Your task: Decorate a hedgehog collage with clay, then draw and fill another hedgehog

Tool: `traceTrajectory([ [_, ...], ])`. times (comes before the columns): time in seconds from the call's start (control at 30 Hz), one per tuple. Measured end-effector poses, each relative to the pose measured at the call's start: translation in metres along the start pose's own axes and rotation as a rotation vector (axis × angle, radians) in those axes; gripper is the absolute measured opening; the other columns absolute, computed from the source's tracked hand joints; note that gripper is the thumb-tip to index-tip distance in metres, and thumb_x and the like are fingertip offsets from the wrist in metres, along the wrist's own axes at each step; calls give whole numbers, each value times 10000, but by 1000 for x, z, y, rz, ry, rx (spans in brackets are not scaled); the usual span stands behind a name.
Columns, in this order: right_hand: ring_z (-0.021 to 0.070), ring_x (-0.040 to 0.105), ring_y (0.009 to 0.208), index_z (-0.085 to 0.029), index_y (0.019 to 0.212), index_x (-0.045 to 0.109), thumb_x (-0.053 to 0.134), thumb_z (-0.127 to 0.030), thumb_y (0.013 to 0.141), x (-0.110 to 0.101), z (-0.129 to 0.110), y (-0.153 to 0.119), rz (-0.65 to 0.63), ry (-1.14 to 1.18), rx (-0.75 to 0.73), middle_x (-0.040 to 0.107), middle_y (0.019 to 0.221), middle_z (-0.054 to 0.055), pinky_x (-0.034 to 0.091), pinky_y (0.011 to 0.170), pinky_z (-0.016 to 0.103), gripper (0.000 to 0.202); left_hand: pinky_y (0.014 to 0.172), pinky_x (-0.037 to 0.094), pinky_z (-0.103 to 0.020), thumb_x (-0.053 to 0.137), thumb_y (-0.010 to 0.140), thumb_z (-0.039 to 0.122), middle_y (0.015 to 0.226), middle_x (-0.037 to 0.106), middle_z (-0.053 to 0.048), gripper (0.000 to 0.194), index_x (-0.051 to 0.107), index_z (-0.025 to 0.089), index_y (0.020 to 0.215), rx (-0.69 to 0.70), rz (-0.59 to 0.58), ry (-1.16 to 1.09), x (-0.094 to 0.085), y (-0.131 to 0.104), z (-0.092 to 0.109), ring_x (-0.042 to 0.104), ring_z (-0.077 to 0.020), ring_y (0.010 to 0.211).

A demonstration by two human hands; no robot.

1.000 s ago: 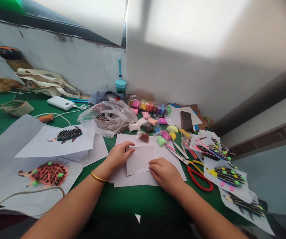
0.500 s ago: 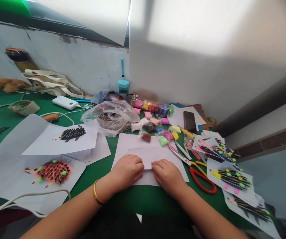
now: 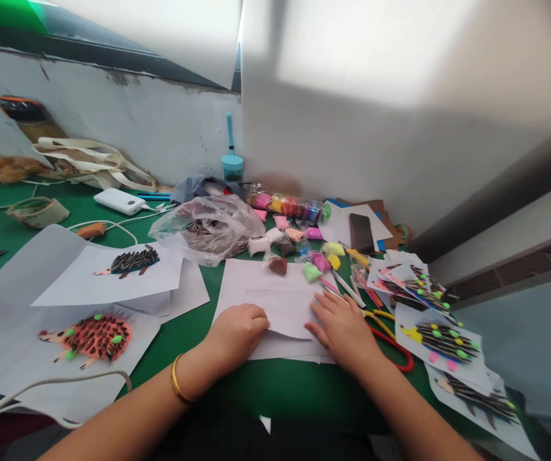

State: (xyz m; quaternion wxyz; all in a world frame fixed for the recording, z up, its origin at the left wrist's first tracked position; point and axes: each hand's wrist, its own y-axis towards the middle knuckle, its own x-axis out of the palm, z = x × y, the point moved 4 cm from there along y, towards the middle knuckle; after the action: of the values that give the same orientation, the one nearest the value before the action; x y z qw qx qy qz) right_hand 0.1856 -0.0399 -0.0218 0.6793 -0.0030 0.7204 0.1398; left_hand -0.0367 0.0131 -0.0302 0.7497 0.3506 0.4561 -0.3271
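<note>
Red-handled scissors (image 3: 406,367) partly behind right hand (image 3: 345,326)

Craft workspace | green-topped table (image 3: 265,387) | clay packets (image 3: 311,271) | seed-covered hedgehog pictures (image 3: 97,337)

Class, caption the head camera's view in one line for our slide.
Left hand and right hand on white paper, with spiky hedgehog pictures on both sides.

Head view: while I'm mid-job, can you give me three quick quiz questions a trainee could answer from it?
1. At the white paper, the right hand has its fingers: A) spread, B) clenched, C) crossed.

2. True or false: the white device with a cable lies to the left of the clear plastic bag.

3. Fill in: the round dots on the red hedgehog are ____.

Key: 1 A; 2 true; 3 green.
</note>
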Motion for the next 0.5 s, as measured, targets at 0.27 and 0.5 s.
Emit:
traceTrajectory([
  [0.27, 283, 628, 913, -171, 960, 683, 558, -229, 889, -5, 83, 23, -69, -351, 301, 707, 977, 128, 397, 733, 361, 154, 880, 518, -391, 570, 910, 403, 1025, 677, -100, 259, 654, 205, 1055, 97, -40, -20, -5, 9, 17, 622, -250, 1015],
  [0.5, 276, 629, 889, -168, 952, 677, 524, -178, 845, -11, 88, 32, -37, -324, 367, 702, 893, 111, 389, 685, 343, 187, 919, 507, -410, 593, 894, 463, 1100, 663, -105, 289, 672, 195, 971, 94, -53, -35, -9, 7, 16, 598, -269, 1065],
])
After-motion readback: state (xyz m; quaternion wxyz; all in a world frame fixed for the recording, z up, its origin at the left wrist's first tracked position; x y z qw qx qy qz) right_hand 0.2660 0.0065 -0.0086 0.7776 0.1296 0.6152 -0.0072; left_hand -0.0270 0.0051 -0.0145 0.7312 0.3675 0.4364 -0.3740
